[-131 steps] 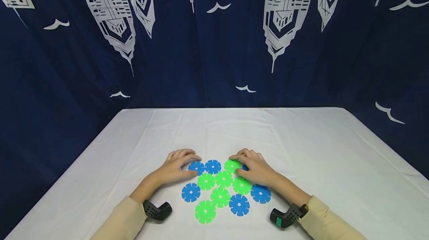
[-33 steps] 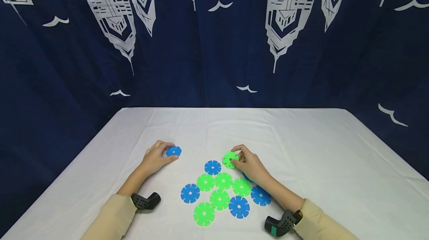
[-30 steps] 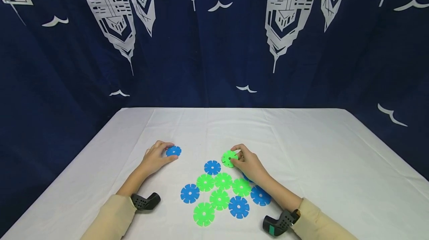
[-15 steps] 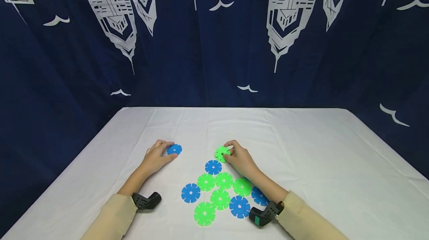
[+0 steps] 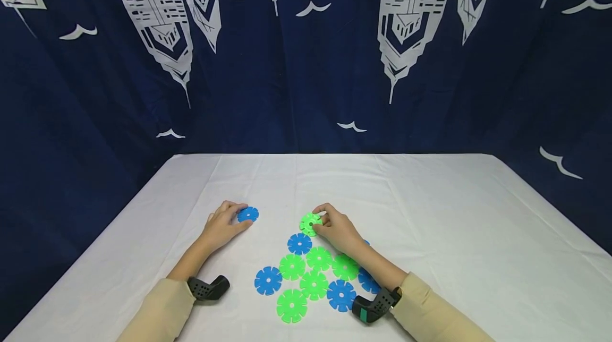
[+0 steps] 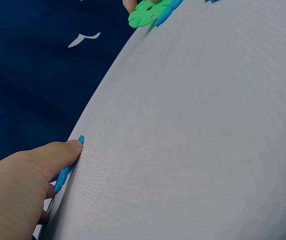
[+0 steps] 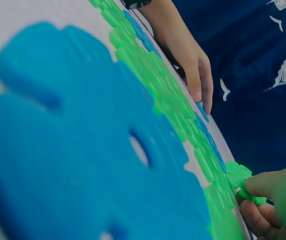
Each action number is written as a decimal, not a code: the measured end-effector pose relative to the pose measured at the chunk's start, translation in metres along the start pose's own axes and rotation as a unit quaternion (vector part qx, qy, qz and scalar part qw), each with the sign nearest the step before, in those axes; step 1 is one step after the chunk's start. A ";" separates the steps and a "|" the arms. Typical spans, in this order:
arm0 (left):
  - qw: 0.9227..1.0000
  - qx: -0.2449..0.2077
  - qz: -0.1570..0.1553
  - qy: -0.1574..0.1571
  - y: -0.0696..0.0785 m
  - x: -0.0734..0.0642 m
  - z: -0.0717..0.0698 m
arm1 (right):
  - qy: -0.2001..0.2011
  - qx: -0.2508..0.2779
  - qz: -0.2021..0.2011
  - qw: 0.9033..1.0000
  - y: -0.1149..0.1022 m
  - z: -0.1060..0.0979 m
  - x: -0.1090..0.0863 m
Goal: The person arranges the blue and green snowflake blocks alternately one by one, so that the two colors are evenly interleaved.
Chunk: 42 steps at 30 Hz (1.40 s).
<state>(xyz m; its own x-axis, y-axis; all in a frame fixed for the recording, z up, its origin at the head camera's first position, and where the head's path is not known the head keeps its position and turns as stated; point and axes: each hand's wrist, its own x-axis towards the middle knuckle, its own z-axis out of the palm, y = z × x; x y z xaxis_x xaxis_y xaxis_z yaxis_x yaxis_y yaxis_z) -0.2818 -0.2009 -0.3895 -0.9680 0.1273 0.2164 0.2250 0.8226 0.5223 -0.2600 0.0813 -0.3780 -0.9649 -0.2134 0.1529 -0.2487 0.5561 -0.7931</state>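
Notched plastic flower discs, blue and green, lie on a white cloth. My left hand (image 5: 221, 229) pinches the rim of a blue disc (image 5: 252, 212) between thumb and fingers, left of the group. In the left wrist view that blue disc (image 6: 62, 179) appears edge-on, close at the cloth. Behind the group, my right hand (image 5: 340, 230) pinches a green disc (image 5: 306, 222) by its right side, and this disc tilts up just behind a flat blue disc (image 5: 299, 248). The right wrist view has thumb and fingers gripping the green disc (image 7: 237, 172).
Several green discs (image 5: 314, 290) and blue discs (image 5: 341, 301) lie flat and close together in front of the hands. The right forearm covers part of a blue disc (image 5: 365, 280). A dark blue patterned curtain (image 5: 296, 76) hangs beyond the white-covered table (image 5: 454, 214).
My left hand carried its blue disc leftward out of the group, then stayed there. My right hand lifted a green disc and moved left. Several flat discs at left shifted slightly nearer.
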 end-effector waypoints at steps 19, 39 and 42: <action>1.000 0.000 -0.003 -0.001 0.000 -0.001 -0.001 | -0.047 0.033 0.001 0.998 -0.013 0.008 0.003; 1.000 -0.002 0.003 -0.003 0.001 0.000 -0.001 | -0.040 0.041 0.043 0.997 -0.044 0.042 0.045; 1.000 0.001 0.000 -0.004 0.000 0.000 -0.001 | -0.038 0.044 0.041 0.997 -0.046 0.049 0.047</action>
<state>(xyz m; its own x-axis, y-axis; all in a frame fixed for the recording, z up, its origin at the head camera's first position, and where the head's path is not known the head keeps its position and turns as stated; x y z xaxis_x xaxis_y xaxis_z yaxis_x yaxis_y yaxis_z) -0.2819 -0.2012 -0.3883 -0.9688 0.1311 0.2103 0.2244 0.8241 0.5201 -0.2900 0.0061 -0.3633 -0.9719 -0.2315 0.0426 -0.1568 0.5019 -0.8506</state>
